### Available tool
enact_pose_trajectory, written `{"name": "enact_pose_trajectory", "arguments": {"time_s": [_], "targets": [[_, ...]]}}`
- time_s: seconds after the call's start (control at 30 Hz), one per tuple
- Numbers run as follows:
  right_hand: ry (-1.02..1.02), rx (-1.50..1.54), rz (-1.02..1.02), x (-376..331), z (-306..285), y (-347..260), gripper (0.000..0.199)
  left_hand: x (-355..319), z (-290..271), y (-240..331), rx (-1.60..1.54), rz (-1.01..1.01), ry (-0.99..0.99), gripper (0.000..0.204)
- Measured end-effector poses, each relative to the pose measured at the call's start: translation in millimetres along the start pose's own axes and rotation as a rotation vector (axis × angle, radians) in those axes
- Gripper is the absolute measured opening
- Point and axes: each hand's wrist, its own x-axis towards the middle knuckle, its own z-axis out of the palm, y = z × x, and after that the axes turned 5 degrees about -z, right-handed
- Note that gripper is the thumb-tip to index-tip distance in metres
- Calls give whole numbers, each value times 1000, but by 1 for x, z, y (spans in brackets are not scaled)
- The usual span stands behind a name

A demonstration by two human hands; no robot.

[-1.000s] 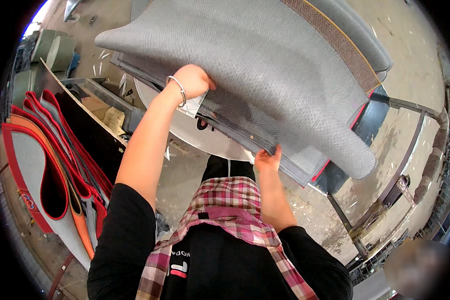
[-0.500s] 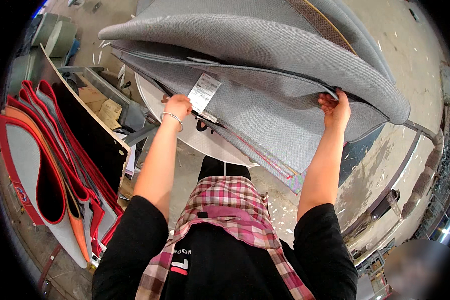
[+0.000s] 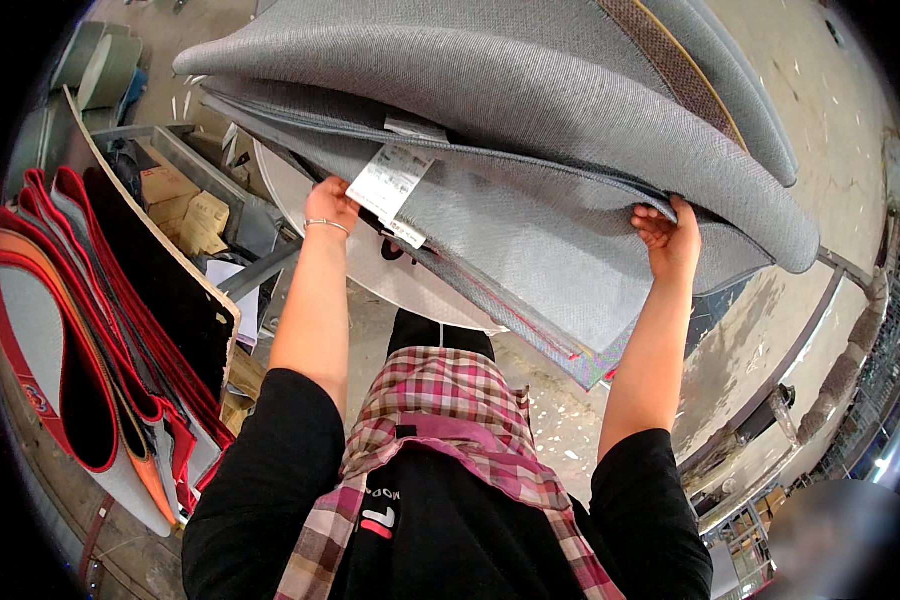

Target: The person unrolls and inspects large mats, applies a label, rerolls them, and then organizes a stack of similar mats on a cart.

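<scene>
Red-edged mats [image 3: 90, 370] are stacked at the far left. The left hand [image 3: 330, 205] is closed on the lower edge of the grey mat [image 3: 530, 110] beside a white tag [image 3: 388, 182]; the right hand [image 3: 670, 235] is clamped on the same edge, the mat arching above both grips.

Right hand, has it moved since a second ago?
Yes. The right hand went from low under the grey mat, near the plaid scarf, up and out to the right, and now grips the mat's lifted edge.
</scene>
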Motion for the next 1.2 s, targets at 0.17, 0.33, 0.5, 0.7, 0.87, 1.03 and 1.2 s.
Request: {"name": "enact_pose_trajectory", "arguments": {"time_s": [0.17, 0.33, 0.5, 0.7, 0.87, 1.03, 1.2], "targets": [[22, 117, -28, -29, -9, 16, 34, -22, 74, 32, 188, 156, -126, 13], [-390, 509, -127, -117, -25, 51, 24, -41, 116, 42, 287, 243, -260, 13], [-686, -806, -142, -145, 24, 108, 24, -38, 131, 35, 252, 235, -348, 15], [-293, -1110, -688, -65, 55, 77, 27, -38, 100, 45, 257, 187, -320, 16], [-155, -1267, -605, -34, 94, 23, 25, -30, 31, -27, 542, 364, 95, 11], [-283, -997, -470, -10, 94, 10, 30, -21, -48, -110, 1370, 278, 395, 38], [-312, -1020, -413, -9, 96, 14, 24, -32, -20, -99, 1606, 166, 390, 37]]}}
